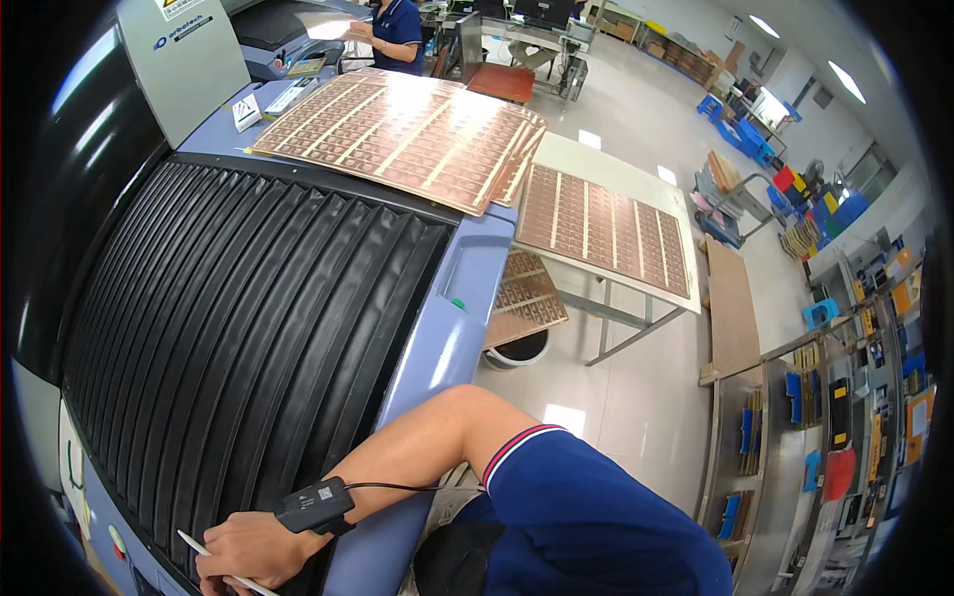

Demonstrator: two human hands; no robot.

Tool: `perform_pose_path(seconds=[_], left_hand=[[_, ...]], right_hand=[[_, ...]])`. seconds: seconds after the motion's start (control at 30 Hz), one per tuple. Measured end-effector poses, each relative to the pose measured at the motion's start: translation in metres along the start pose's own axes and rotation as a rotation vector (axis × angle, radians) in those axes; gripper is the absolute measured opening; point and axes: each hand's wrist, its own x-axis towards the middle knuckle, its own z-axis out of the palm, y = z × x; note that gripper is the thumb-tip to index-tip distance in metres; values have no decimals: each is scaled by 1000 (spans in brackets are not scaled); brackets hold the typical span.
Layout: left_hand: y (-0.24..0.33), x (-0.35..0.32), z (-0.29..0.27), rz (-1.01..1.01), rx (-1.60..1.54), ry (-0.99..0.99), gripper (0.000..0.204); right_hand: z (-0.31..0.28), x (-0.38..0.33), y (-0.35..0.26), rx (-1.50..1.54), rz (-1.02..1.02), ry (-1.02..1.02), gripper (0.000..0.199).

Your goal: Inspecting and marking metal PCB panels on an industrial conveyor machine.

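Note:
My right hand (pixel 253 552) is at the lower left, at the near end of a black pleated bellows cover (pixel 258 328) on a large blue-grey machine. Its fingers are closed around a slim white pen-like stick (pixel 189 540). One end of the stick points up and left past the fingers; the other runs out of the lower edge. A small black box (pixel 316 507) is strapped to that wrist, with a cable leading up the arm. My left hand is out of the picture.
Copper-coloured patterned panels (pixel 397 129) lie on the machine's far end. Another panel (pixel 601 228) rests on a white table (pixel 671 199); one more leans over a bin (pixel 519 353). Shelving (pixel 735 467) stands right. A person in blue (pixel 397 35) works at the back.

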Motion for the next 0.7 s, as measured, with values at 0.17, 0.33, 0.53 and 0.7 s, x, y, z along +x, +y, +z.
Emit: perform_pose_path(seconds=[0.17,0.33,0.53,0.7], left_hand=[[-8,-2,6,31,-73,36,25],[-16,-5,10,49,-64,104,26],[-17,-6,13,38,-115,133,25],[-13,-7,14,25,-112,128,25]], right_hand=[[-1,-3,4,19,-21,24,18],[0,-4,7,-9,-29,47,19],[2,-3,8,-11,-30,32,20],[0,-3,6,-20,-21,15,20]])
